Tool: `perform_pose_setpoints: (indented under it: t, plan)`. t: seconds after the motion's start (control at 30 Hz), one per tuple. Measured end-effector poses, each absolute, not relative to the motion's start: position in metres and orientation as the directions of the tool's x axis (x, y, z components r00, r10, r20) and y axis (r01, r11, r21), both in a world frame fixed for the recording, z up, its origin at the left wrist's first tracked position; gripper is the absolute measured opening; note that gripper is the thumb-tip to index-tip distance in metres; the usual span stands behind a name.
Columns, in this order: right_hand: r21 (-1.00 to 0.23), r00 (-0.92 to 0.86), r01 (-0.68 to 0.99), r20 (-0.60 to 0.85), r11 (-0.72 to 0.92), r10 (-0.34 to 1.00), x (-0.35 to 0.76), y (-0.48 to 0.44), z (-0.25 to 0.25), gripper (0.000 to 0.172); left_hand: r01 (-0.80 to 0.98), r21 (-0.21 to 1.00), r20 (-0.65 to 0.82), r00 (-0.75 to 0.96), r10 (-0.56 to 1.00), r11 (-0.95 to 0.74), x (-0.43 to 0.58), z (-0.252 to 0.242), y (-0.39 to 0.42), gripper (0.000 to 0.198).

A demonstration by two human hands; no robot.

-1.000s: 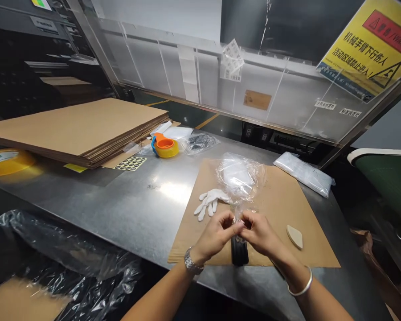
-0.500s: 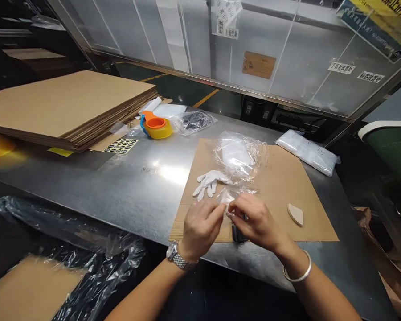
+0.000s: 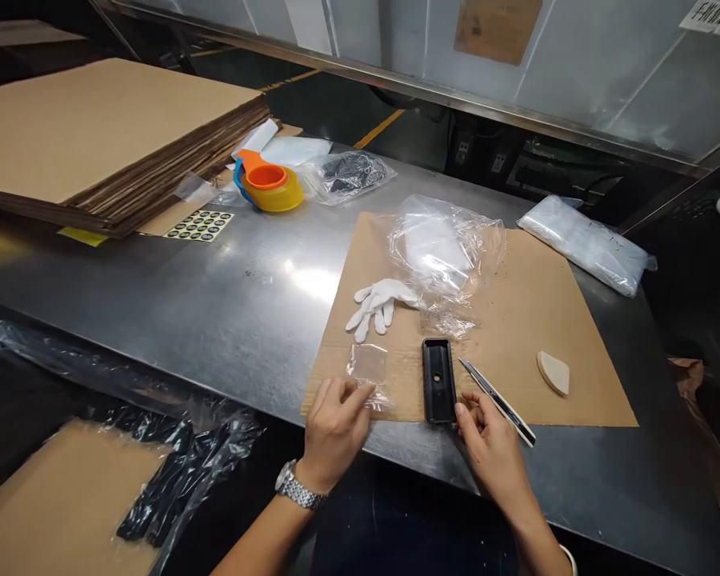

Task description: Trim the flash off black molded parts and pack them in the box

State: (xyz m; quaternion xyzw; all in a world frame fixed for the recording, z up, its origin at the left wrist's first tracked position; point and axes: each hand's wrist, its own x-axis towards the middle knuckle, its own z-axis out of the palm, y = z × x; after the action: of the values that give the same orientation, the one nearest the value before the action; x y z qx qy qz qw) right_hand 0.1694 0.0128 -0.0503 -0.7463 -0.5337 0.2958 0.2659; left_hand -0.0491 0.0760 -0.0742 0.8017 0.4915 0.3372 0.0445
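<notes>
My left hand [image 3: 334,428] pinches a small clear plastic bag [image 3: 369,370] at the near edge of a brown cardboard sheet [image 3: 516,320]. My right hand [image 3: 492,444] rests with fingers partly spread just right of a black oblong tray-shaped part [image 3: 438,379], fingertips near its lower end. A thin metal blade tool [image 3: 497,390] lies diagonally beside that hand. A white glove [image 3: 379,302] and a crumpled clear bag [image 3: 447,256] lie further back on the cardboard.
A metal table [image 3: 216,304] carries a stack of cardboard sheets [image 3: 96,136], an orange-and-yellow tape dispenser [image 3: 270,186], a sticker sheet [image 3: 200,226], packets in clear bags [image 3: 585,244], and a beige wedge [image 3: 553,372]. Black plastic wrap [image 3: 174,472] lies below the near edge.
My hands have parted; the black part and the blade tool now lie on the cardboard. My left hand has drawn the small clear bag to the left. The view has tilted downward.
</notes>
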Motion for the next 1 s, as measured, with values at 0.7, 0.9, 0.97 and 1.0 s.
perform_pose_setpoints:
  t: [0.7, 0.9, 0.97, 1.0]
  plan:
    - [-0.568, 0.236, 0.777, -0.136, -0.271, 0.962, 0.153, 0.018, -0.013, 0.028, 0.689, 0.591, 0.303, 0.293, 0.907, -0.42, -0.031, -0.068, 0.077, 0.036]
    - [-0.632, 0.04, 0.775, 0.063, 0.009, 0.997, 0.15, 0.005, -0.007, 0.025, 0.729, 0.63, 0.124, 0.244, 0.962, -0.267, -0.028, -0.066, 0.077, 0.036]
    - [-0.637, 0.018, 0.769, 0.106, 0.054, 0.994, 0.148, 0.001, -0.006, 0.024, 0.724, 0.644, 0.101, 0.237, 0.966, -0.245, -0.027, -0.064, 0.078, 0.036]
    - [-0.631, 0.027, 0.774, 0.119, 0.054, 0.993, 0.148, 0.0, -0.006, 0.023, 0.72, 0.653, 0.091, 0.231, 0.969, -0.233, -0.027, -0.064, 0.079, 0.035]
